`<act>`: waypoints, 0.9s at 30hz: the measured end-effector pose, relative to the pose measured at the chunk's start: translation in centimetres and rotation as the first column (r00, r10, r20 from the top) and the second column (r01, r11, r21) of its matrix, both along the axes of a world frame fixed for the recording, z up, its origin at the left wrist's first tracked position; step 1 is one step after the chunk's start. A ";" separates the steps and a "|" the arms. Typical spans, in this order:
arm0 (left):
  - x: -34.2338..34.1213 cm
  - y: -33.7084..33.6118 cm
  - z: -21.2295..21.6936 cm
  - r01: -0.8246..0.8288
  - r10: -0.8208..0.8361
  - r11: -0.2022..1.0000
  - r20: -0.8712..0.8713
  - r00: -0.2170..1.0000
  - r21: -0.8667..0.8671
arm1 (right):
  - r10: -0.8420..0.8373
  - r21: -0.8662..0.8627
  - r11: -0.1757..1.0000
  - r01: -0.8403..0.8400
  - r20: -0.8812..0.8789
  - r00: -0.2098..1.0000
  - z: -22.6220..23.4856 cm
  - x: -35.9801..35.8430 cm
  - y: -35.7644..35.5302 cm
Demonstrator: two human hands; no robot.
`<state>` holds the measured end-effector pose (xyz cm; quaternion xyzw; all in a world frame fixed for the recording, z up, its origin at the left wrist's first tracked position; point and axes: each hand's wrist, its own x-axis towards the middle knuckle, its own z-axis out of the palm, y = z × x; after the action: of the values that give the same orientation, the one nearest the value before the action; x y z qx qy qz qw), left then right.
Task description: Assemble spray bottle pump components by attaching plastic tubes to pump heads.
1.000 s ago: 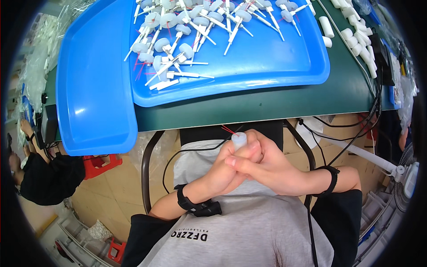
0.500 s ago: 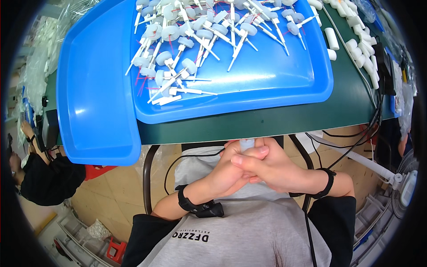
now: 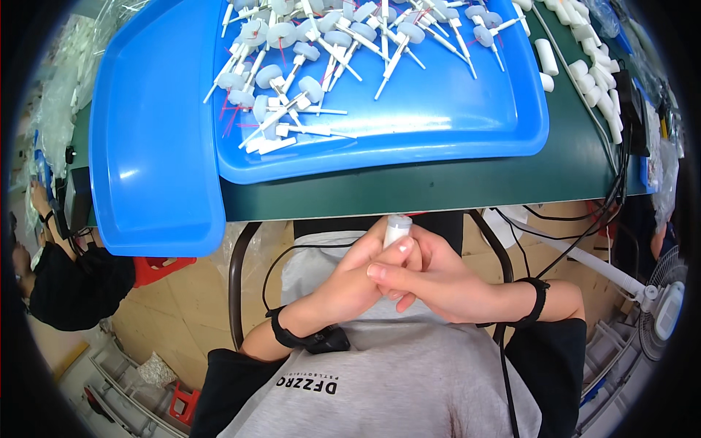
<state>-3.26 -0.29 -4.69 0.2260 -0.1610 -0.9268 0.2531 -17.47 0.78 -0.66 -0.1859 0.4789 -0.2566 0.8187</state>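
In front of the table edge, a small white cylinder [image 3: 396,232] with a translucent end pokes up from between my hands. My left hand [image 3: 363,269] is closed around it. Against the left one presses my right hand [image 3: 436,280], its thumb lying across the left fingers and its palm beside the cylinder. The cylinder's lower part is hidden by my fingers. Beyond the table edge, a blue tray [image 3: 438,135] holds a heap of white stick-like parts with pale round discs [image 3: 310,87] and thin red strands.
A second blue tray [image 3: 153,168] overhangs the table's front edge at the left. White cylinders [image 3: 602,80] lie in a pile on the green table [image 3: 409,186] at the right, near black cables [image 3: 617,182]. A person [image 3: 73,281] works at the far left; a fan [image 3: 661,306] stands at right.
The cylinder now shows more above my fingers, and my interlocked grip has loosened and shifted. The trays appear slightly higher in view, as the head view has moved.
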 end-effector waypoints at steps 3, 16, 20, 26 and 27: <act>-0.7 0.4 0.2 -0.003 0.019 0.992 0.122 0.992 -0.127 | -0.002 0.042 0.999 0.003 -0.019 1.000 0.1 0.1 -0.3; -1.9 0.3 0.6 -0.150 0.186 0.979 0.299 0.936 -0.138 | 0.052 0.073 0.996 -0.044 -0.109 0.993 0.8 -0.2 -1.9; 0.3 -1.0 2.6 0.026 0.008 0.989 0.232 0.973 -0.143 | 0.127 -0.007 0.992 -0.127 0.012 0.992 2.5 -0.6 -1.2; 7.5 -2.9 9.2 -0.571 0.565 0.815 -0.083 0.821 -0.100 | 0.354 -0.314 0.886 -0.342 -0.020 0.935 7.0 -3.4 -0.5; 8.7 -3.6 9.8 -0.720 0.715 0.693 -0.157 0.681 0.031 | 0.354 -0.331 0.879 -0.343 -0.028 0.935 7.2 -3.7 -0.7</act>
<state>5.43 -3.92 5.15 0.1931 -0.0546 -0.7656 0.6112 -21.20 0.08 6.50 -0.3993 0.3741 -0.1848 0.8164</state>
